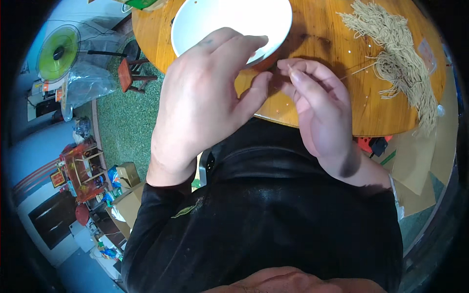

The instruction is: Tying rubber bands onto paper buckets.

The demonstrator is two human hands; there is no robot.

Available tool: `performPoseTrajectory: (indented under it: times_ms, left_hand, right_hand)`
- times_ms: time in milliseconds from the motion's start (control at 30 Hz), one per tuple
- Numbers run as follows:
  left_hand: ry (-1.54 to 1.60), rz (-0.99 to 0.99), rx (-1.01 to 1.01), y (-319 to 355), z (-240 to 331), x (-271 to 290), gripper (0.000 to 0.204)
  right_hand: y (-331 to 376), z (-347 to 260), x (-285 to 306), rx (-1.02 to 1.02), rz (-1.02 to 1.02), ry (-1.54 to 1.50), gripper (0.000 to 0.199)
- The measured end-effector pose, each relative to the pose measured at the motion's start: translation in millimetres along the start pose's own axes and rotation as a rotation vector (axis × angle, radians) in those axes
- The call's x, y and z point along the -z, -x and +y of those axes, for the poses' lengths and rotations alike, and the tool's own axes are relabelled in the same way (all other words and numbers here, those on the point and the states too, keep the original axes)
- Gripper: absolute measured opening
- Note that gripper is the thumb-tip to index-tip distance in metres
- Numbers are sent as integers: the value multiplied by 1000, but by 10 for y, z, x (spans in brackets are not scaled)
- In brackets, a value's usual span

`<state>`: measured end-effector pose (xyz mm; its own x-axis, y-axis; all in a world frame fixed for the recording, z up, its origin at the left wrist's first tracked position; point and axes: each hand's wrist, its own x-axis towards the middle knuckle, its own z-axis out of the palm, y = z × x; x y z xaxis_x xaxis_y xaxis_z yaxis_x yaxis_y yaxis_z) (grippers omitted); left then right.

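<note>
My left hand (195, 93) hovers palm down over the front of a large white bowl (276, 22). Its thumb and forefinger are apart, with nothing visible between them. To its right, my right hand (320, 97) is raised with thumb and fingertips pinched together on a thin tan cord. A strand of this cord (361, 71) shows between the back of the hand and a loose bundle of tan cords (391, 44) on the table's right side. The cord's end at my fingertips is very small and partly hidden by the fingers.
The round wooden table (312, 49) curves in front of me, its near edge close to my body. At the left stand a wooden stool (128, 75) and a green fan (58, 52). Cardboard (413, 161) lies at the lower right, beside the table.
</note>
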<state>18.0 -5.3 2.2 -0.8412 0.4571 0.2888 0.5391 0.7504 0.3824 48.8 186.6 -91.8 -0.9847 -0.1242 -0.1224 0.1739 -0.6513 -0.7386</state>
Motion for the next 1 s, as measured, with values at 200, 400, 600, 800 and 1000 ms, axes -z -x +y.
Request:
performPoseTrajectory:
  times_ms: [200, 400, 600, 800, 1000]
  left_hand:
    - [99, -65, -98, -117, -104, 6, 36]
    - [189, -86, -3, -129, -180, 28, 27]
    - [170, -121, -59, -212, -228, 47, 27]
    - [142, -196, -68, -305, -221, 108, 29]
    - [115, -247, -36, -324, -259, 113, 27]
  right_hand:
    - [-104, 138, -47, 194, 68, 194, 17]
    - [-141, 120, -55, 183, 68, 329, 17]
    - [-130, 109, -144, 187, 67, 257, 18]
    - [-144, 140, -138, 173, 81, 199, 18]
    - [-155, 159, -158, 192, 79, 207, 19]
